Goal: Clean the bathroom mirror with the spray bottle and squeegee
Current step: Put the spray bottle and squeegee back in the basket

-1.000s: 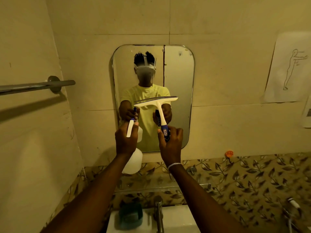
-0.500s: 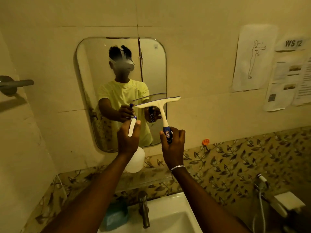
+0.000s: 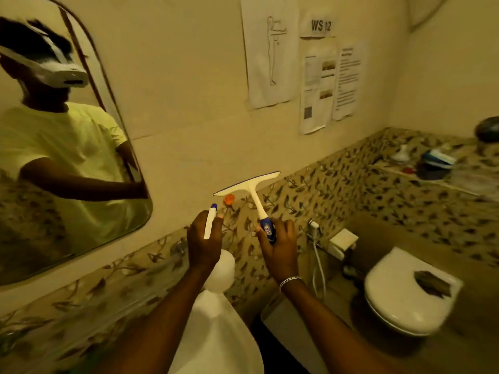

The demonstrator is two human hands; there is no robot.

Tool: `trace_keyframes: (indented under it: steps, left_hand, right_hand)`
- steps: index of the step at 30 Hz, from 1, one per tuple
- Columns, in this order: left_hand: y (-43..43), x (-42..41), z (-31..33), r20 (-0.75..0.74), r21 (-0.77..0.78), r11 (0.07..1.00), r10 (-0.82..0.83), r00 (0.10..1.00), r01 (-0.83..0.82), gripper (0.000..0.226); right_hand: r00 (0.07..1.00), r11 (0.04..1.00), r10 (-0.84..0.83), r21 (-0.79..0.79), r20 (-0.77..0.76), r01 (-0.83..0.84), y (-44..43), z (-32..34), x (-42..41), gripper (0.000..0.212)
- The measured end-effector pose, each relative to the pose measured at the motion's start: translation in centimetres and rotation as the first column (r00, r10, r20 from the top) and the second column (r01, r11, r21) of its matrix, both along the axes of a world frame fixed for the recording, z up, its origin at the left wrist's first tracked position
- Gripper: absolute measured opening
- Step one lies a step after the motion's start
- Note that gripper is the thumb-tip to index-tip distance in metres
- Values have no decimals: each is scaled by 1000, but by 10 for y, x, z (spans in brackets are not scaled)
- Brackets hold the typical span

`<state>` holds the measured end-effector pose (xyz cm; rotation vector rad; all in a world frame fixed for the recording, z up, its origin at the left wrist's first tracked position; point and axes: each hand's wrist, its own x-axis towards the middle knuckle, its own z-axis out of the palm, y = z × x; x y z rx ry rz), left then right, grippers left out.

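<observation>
The wall mirror (image 3: pixel 89 211) now sits at the far left of the head view, showing a reflected person in a yellow shirt. My left hand (image 3: pixel 204 238) grips the white spray bottle (image 3: pixel 220 268); its trigger and blue nozzle stick up above my fingers and its round body hangs below. My right hand (image 3: pixel 279 247) holds the squeegee (image 3: pixel 252 186) by its blue handle, blade up and tilted. Both hands are to the right of the mirror, in front of the leaf-patterned tiles, apart from the glass.
A white sink (image 3: pixel 221 336) lies under my forearms. A toilet (image 3: pixel 407 292) with a closed lid stands at the right, a hose sprayer (image 3: pixel 314 228) beside it. Papers (image 3: pixel 328 85) hang on the wall. A ledge (image 3: pixel 442 171) at the far right holds several small items.
The view has swung right: the mirror slid from the centre to the left edge and the toilet came into sight. Both hands kept their grips and now sit beside the mirror instead of before it.
</observation>
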<state>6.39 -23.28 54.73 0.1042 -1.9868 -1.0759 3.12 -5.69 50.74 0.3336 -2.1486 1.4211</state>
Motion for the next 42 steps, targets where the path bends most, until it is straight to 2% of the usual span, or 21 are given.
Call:
trace_keyframes:
  steps: [5, 10, 14, 20, 24, 26, 28, 31, 34, 38, 42]
  left_hand:
    - [62, -36, -60, 96, 13, 995, -102, 990, 101, 59]
    - [112, -61, -126, 205, -4, 982, -185, 961, 189, 61]
    - [144, -74, -175, 263, -5, 967, -243, 934, 253, 66]
    - [173, -88, -260, 376, 69, 958, -283, 882, 277, 62]
    - [180, -94, -330, 466, -41, 976, -173, 868, 216, 75]
    - [184, -96, -364, 542, -49, 974, -161, 825, 222, 82]
    - [189, -99, -394, 600, -70, 967, -154, 785, 243, 73]
    - [195, -102, -430, 622, -71, 969, -143, 770, 237, 65]
    - [198, -101, -457, 651, 14, 969, -195, 734, 246, 73]
    - [208, -94, -478, 608, 44, 962, -239, 757, 269, 68]
    - [212, -85, -499, 619, 120, 956, -283, 733, 268, 78]
  right_hand:
    - [978, 985, -139, 125, 159, 119, 74, -59, -14, 39]
    - [912, 986, -141, 137, 385, 95, 134, -138, -20, 42]
    - [840, 975, -157, 219, 520, 46, 168, -207, -22, 45]
    - [788, 928, -224, 374, 573, -8, 194, -310, -35, 45]
    - [753, 877, -233, 467, 615, -110, 202, -372, -45, 46]
    - [753, 829, -232, 530, 616, -178, 205, -401, -49, 45]
    - [737, 779, -238, 578, 633, -245, 206, -424, -55, 47]
    - [683, 739, -238, 585, 691, -335, 205, -446, -64, 49]
    - [665, 703, -242, 600, 707, -382, 205, -462, -72, 48]
    - [658, 656, -254, 626, 709, -422, 210, -480, -73, 51]
    - [633, 648, -255, 615, 731, -449, 212, -491, -75, 57]
